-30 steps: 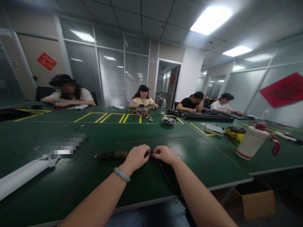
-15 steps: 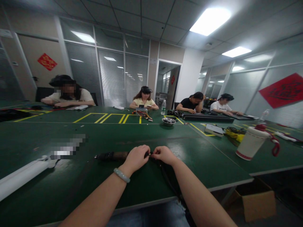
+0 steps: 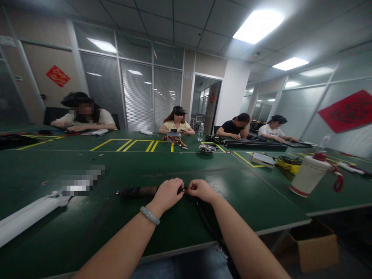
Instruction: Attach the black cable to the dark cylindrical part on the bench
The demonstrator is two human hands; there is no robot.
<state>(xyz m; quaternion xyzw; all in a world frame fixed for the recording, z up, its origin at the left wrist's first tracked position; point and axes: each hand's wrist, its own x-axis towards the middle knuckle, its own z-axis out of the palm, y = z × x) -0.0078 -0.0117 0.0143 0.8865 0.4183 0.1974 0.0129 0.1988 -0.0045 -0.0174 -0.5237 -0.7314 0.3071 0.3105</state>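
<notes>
A dark, slim electric screwdriver [image 3: 139, 192] with a brownish middle lies on the green table, its metal tip pointing left. My left hand [image 3: 167, 197] is wrapped round its rear end, which the fingers partly hide. Close beside it, my right hand [image 3: 201, 190] pinches the end of a black cable [image 3: 205, 217]. That cable runs down over the near table edge by my lap. Between the two sets of fingertips a small bright metal piece shows; whether the cable end sits in the screwdriver I cannot tell.
At left lies a long white object [image 3: 31, 215], partly pixelated. A metal bowl [image 3: 207, 150] holds small dark parts beyond my hands. A white tumbler [image 3: 308, 176] with a red strap stands right, near a white box [image 3: 263, 159]. Several people sit across the green table [image 3: 130, 166].
</notes>
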